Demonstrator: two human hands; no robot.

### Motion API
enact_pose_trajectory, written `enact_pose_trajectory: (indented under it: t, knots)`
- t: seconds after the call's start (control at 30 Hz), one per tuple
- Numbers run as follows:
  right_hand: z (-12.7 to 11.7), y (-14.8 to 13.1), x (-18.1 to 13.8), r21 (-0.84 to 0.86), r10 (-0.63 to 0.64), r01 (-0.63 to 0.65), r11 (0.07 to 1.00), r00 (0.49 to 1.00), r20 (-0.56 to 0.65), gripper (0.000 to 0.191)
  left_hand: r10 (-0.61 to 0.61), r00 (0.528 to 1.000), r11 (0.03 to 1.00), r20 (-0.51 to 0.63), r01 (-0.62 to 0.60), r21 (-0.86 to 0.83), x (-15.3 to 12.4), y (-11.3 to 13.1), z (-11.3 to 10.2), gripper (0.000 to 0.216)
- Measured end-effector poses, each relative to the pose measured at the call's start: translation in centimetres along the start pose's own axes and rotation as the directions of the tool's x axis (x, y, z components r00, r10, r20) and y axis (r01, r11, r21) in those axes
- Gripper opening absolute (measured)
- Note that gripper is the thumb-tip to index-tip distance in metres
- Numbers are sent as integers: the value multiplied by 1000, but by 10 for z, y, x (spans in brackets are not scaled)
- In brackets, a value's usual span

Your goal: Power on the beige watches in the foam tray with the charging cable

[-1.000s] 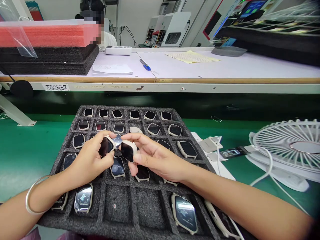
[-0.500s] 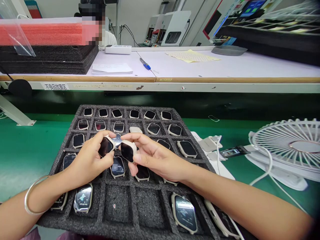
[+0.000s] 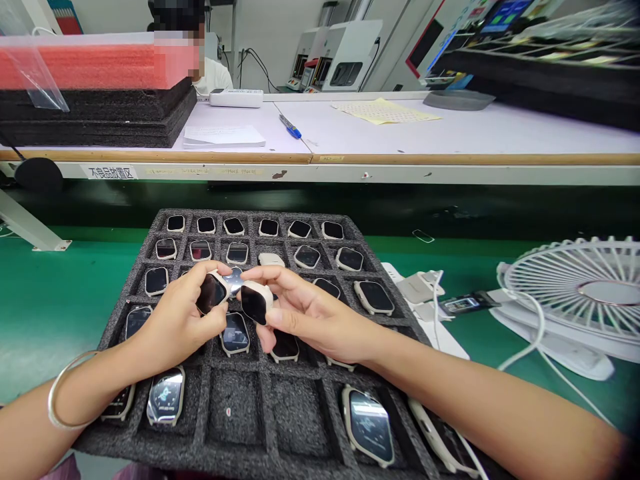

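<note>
A white desk fan (image 3: 575,287) is laid face up on the green mat (image 3: 50,300) at the right. On the white shelf (image 3: 475,137) behind, a blue pen (image 3: 290,127) is set between a stack of white paper (image 3: 223,137) and a yellow sheet (image 3: 383,112) — a power strip (image 3: 236,98) is placed farther back. Black foam sheets (image 3: 100,120) are stacked at the left, topped by pink foam (image 3: 90,67).

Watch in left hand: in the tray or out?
Out: left hand holds the watch above the foam tray; right hand holds a second watch.
</note>
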State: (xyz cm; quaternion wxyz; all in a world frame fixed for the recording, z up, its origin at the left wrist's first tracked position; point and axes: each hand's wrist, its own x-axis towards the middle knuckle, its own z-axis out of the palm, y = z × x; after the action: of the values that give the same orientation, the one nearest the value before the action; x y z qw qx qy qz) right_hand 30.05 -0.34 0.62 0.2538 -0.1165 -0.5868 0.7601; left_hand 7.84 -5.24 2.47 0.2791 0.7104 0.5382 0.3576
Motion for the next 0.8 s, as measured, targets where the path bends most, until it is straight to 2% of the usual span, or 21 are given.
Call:
enact_pose_trajectory:
  t: [0.6, 0.8]
  knots:
    - [0, 0, -1, -37, 9, -8, 999, 1000, 9, 49, 11, 1000, 1000, -11, -11, -14, -1, -1, 0, 33]
    - [1, -1, 1, 26, 12, -11, 1000, 1000, -13, 49, -8, 1000, 999, 13, 8, -41, -1, -3, -1, 32]
